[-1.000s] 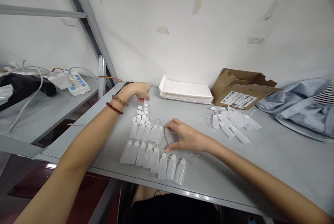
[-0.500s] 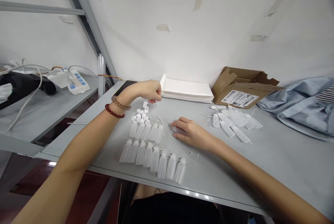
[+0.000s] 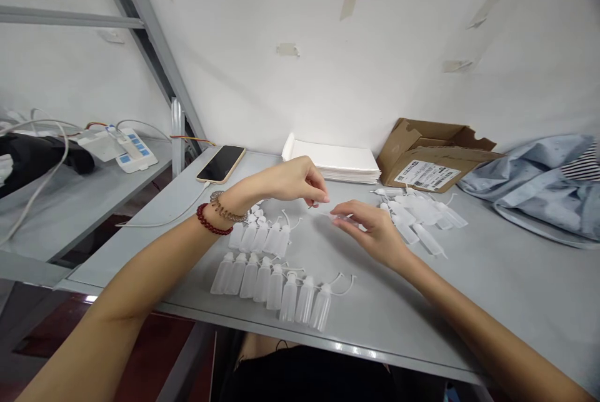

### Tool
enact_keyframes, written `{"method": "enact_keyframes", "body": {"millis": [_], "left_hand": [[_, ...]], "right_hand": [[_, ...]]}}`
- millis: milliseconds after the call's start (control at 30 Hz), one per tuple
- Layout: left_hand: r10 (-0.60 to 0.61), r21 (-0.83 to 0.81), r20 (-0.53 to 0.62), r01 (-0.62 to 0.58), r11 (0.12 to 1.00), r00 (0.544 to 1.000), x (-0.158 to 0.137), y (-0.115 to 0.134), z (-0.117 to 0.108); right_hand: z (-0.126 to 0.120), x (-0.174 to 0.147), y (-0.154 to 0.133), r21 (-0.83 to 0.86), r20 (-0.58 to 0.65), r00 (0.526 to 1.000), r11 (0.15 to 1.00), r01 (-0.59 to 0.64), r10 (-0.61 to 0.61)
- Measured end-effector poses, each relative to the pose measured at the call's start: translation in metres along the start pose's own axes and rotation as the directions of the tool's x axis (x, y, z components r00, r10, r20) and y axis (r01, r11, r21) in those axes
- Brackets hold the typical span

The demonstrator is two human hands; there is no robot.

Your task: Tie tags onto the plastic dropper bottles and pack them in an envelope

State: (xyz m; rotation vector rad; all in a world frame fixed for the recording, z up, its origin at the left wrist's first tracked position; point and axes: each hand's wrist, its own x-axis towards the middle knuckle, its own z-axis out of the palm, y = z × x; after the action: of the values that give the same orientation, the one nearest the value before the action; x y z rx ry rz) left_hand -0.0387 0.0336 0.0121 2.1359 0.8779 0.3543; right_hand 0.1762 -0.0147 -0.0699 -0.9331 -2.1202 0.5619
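My left hand (image 3: 300, 180), with beaded bracelets at the wrist, is closed in a pinch above the table. A short thin dark tip shows below its fingertips; the rest of what it pinches is hidden. Close by on the right, my right hand (image 3: 368, 227) grips a translucent plastic squeeze bottle (image 3: 347, 222) lying sideways, its neck toward the left hand. Two rows of similar bottles lie in front, a back row (image 3: 262, 238) and a longer front row (image 3: 274, 286), with thin strap caps. Small white caps (image 3: 255, 214) are partly hidden behind my left wrist.
A pile of loose bottles (image 3: 422, 217) lies at the right, before an open cardboard box (image 3: 422, 161). A stack of white paper (image 3: 332, 161) stands against the wall. A phone (image 3: 221, 163) with a cable lies back left. Blue cloth (image 3: 529, 183) covers the right corner.
My left hand has moved right and toward me, from near the white caps to beside the right hand. My right hand has shifted right and lifted the bottle slightly. The phone is now uncovered.
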Motion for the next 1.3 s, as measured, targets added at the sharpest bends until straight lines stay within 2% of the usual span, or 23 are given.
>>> {"method": "enact_keyframes", "body": {"millis": [67, 167, 233, 333, 600, 667, 800, 933, 1067, 1167, 1300], "left_hand": [[0.031, -0.064, -0.018, -0.032, 0.997, 0.999, 0.003, -0.002, 0.007], [0.059, -0.208, -0.08, -0.075, 0.975, 0.995, 0.008, -0.003, 0.019], [0.076, -0.291, -0.121, -0.108, 0.951, 0.99, 0.01, -0.002, 0.026], [0.079, -0.326, -0.168, -0.131, 0.936, 0.983, 0.01, 0.003, 0.036], [0.106, -0.194, -0.293, -0.168, 0.967, 0.95, 0.007, 0.011, 0.053], [0.089, -0.25, -0.284, -0.163, 0.954, 0.955, 0.007, 0.012, 0.057], [0.111, -0.348, -0.281, -0.208, 0.914, 0.953, 0.008, 0.013, 0.058], [0.193, -0.323, -0.254, -0.272, 0.907, 0.948, 0.008, 0.011, 0.053], [0.225, -0.368, -0.226, -0.297, 0.881, 0.948, 0.01, 0.008, 0.051], [0.208, -0.438, -0.197, -0.276, 0.855, 0.958, 0.011, 0.005, 0.051], [0.139, -0.477, -0.219, -0.23, 0.848, 0.966, 0.012, 0.005, 0.051]], "right_hand": [[-0.008, -0.002, -0.006, 0.153, -0.05, 0.986, 0.977, -0.151, 0.161], [-0.016, -0.003, -0.015, 0.343, -0.059, 0.952, 0.902, -0.262, 0.299], [-0.019, -0.004, -0.018, 0.392, -0.058, 0.943, 0.876, -0.281, 0.328], [-0.02, -0.005, -0.021, 0.414, -0.059, 0.941, 0.866, -0.281, 0.334], [-0.017, -0.008, -0.028, 0.48, -0.011, 0.914, 0.804, -0.35, 0.405], [-0.015, -0.008, -0.029, 0.567, 0.023, 0.904, 0.739, -0.364, 0.428], [-0.014, -0.008, -0.03, 0.743, 0.148, 0.86, 0.519, -0.422, 0.488], [-0.015, -0.007, -0.033, 0.823, 0.248, 0.816, 0.331, -0.462, 0.522], [-0.015, -0.007, -0.034, 0.854, 0.35, 0.797, 0.182, -0.488, 0.492], [-0.014, -0.008, -0.034, 0.862, 0.384, 0.799, 0.133, -0.49, 0.462], [-0.014, -0.007, -0.035, 0.86, 0.365, 0.805, 0.162, -0.484, 0.468]]}}
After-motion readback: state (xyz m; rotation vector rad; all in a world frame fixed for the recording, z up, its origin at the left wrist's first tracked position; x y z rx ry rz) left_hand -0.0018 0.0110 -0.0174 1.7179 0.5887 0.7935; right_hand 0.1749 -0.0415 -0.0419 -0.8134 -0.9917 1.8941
